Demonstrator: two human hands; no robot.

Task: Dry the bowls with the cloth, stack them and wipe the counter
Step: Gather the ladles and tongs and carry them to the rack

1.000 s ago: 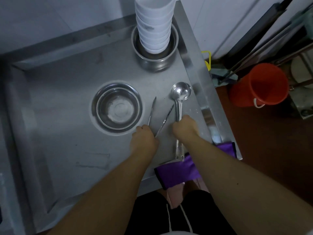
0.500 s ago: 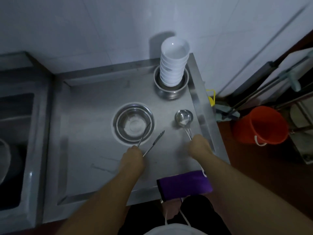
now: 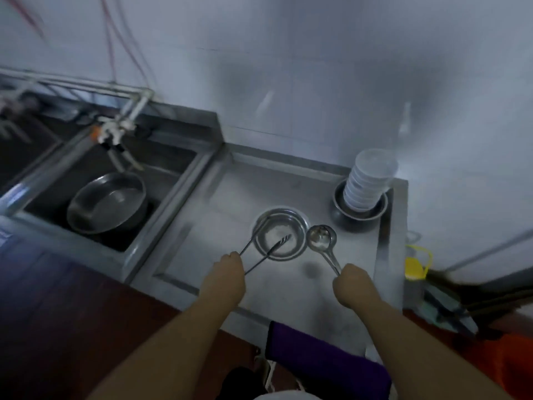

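Note:
A tall stack of white bowls (image 3: 367,183) stands in a steel bowl (image 3: 340,209) at the counter's back right corner. A second steel bowl (image 3: 300,226) sits mid-counter. My left hand (image 3: 227,272) grips metal tongs (image 3: 265,249) whose tips reach over that bowl. My right hand (image 3: 353,284) grips the handle of a steel ladle (image 3: 321,238), its cup beside the bowl's right rim. A purple cloth (image 3: 320,362) hangs over the steel counter's (image 3: 219,215) front edge, below my right forearm.
To the left is a sink (image 3: 178,183) holding a large steel basin (image 3: 106,203) under a tap (image 3: 115,134). A tiled wall runs behind. An orange bucket (image 3: 507,362) and a yellow item (image 3: 415,264) are off the counter's right edge.
The view has swung up and left, so the sink shows. My left hand has carried the tongs over the middle bowl. My right hand still holds the ladle.

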